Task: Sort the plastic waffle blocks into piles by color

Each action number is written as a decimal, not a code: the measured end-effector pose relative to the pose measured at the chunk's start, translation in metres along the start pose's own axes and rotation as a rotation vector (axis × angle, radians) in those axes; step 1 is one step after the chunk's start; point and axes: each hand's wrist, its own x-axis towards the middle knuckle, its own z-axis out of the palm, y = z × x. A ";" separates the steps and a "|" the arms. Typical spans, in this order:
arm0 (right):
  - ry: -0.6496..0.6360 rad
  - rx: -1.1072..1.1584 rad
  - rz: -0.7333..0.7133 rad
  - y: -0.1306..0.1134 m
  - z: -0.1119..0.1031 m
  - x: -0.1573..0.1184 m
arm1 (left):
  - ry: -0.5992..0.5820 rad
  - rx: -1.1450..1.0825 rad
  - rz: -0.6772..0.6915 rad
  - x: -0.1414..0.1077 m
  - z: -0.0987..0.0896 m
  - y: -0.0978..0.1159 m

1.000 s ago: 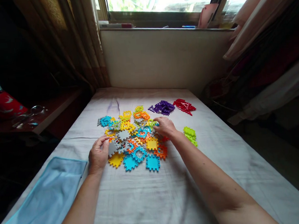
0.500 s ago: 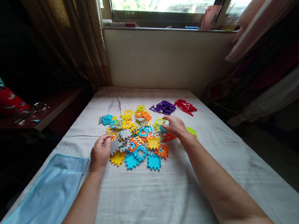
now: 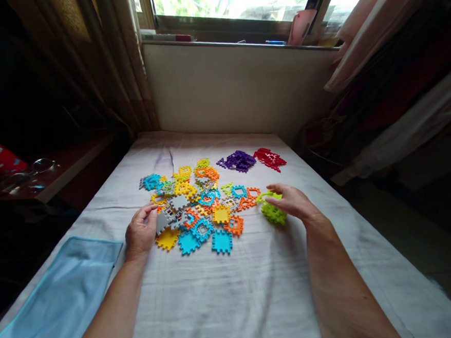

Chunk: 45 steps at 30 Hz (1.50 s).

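Your right hand is over the right half of the table, its thumb and fingers narrowed on a light green frame piece that they hold just above the green pile. That pile lies between the mixed heap and the table's right edge. Your left hand is at the left side of the mixed heap, fingers bent and close together against the edge of a gray square; you cannot tell from this angle whether they grip it or only rest beside it. The heap spreads left of the table's middle, with yellow, orange, blue, gray and green pieces overlapping. At its near side lie a solid yellow square and a solid blue square, and on its right, toward your right hand, a blue frame sits next to orange frames. Toward the table's far right corner, the purple pile and the red pile lie side by side. A light blue cloth stretches along the left edge to the near left corner.
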 end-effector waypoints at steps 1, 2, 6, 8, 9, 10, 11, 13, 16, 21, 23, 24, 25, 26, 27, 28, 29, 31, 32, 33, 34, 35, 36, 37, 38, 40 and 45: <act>-0.014 -0.019 -0.001 -0.002 -0.001 0.000 | 0.000 0.006 -0.005 0.000 0.000 0.000; -0.026 -0.041 -0.001 -0.005 -0.001 -0.001 | -0.002 0.014 -0.010 0.000 0.000 -0.001; -0.056 -0.112 0.020 -0.010 -0.004 -0.003 | -0.004 0.029 -0.021 0.000 -0.001 -0.001; -0.051 -0.139 0.031 -0.010 -0.005 -0.004 | -0.004 0.025 -0.017 0.000 -0.001 -0.002; -0.044 -0.154 0.034 -0.010 -0.005 -0.004 | -0.005 0.022 -0.013 0.000 -0.001 -0.002; -0.036 -0.171 0.036 -0.009 -0.005 -0.004 | -0.006 0.019 -0.009 0.000 -0.001 -0.002; -0.034 -0.190 0.038 -0.009 -0.005 -0.004 | -0.006 0.016 -0.006 0.000 -0.001 -0.002; -0.059 -0.228 0.045 -0.010 -0.004 -0.004 | -0.005 0.012 -0.006 0.000 0.000 -0.002; -0.094 -0.261 0.040 -0.015 -0.005 -0.004 | -0.010 0.009 -0.004 0.000 0.000 -0.002; -0.146 -0.327 0.039 -0.037 -0.008 -0.002 | -0.016 -0.009 0.001 0.000 0.001 -0.002; -0.239 -0.382 0.032 -0.049 -0.008 0.002 | -0.009 -0.011 0.001 0.000 0.001 -0.002; -0.278 -0.412 0.027 -0.055 -0.007 0.005 | -0.009 -0.010 0.003 0.000 0.001 -0.003; -0.307 -0.442 0.025 -0.060 -0.006 0.008 | -0.007 -0.008 0.004 0.000 0.001 -0.003; -0.326 -0.471 0.020 -0.065 -0.004 0.011 | -0.007 -0.005 0.004 0.000 0.001 -0.003; -0.333 -0.497 0.010 -0.069 -0.002 0.013 | -0.008 -0.001 0.004 0.000 0.001 -0.003; -0.331 -0.515 -0.003 -0.073 0.001 0.015 | -0.007 0.002 0.002 0.000 0.001 -0.003; -0.324 -0.524 -0.017 -0.076 0.004 0.017 | -0.006 0.004 0.001 0.000 0.001 -0.002; -0.299 -0.509 -0.046 -0.081 0.011 0.020 | -0.005 0.004 0.003 0.000 0.001 -0.002; -0.282 -0.491 -0.062 -0.083 0.015 0.021 | -0.004 0.004 0.005 0.000 0.001 -0.002; -0.269 -0.471 -0.079 -0.085 0.019 0.021 | -0.002 0.004 0.007 0.000 0.001 -0.002; -0.260 -0.452 -0.097 -0.087 0.022 0.022 | 0.002 0.005 0.007 0.000 0.001 -0.002; -0.255 -0.437 -0.117 -0.088 0.025 0.023 | 0.003 0.007 0.006 0.000 0.001 -0.002; -0.257 -0.424 -0.140 -0.090 0.027 0.024 | 0.004 0.008 0.005 0.000 0.001 -0.002; -0.265 -0.415 -0.163 -0.091 0.029 0.026 | 0.006 0.007 0.004 0.000 0.001 -0.002; -0.280 -0.407 -0.182 -0.092 0.029 0.027 | 0.007 0.004 0.004 0.000 0.001 -0.001; -0.323 -0.383 -0.188 -0.093 0.026 0.031 | 0.011 -0.005 0.006 0.000 0.001 -0.001; -0.306 -0.368 -0.130 -0.102 0.018 0.041 | -0.001 -0.003 0.011 -0.001 0.001 0.000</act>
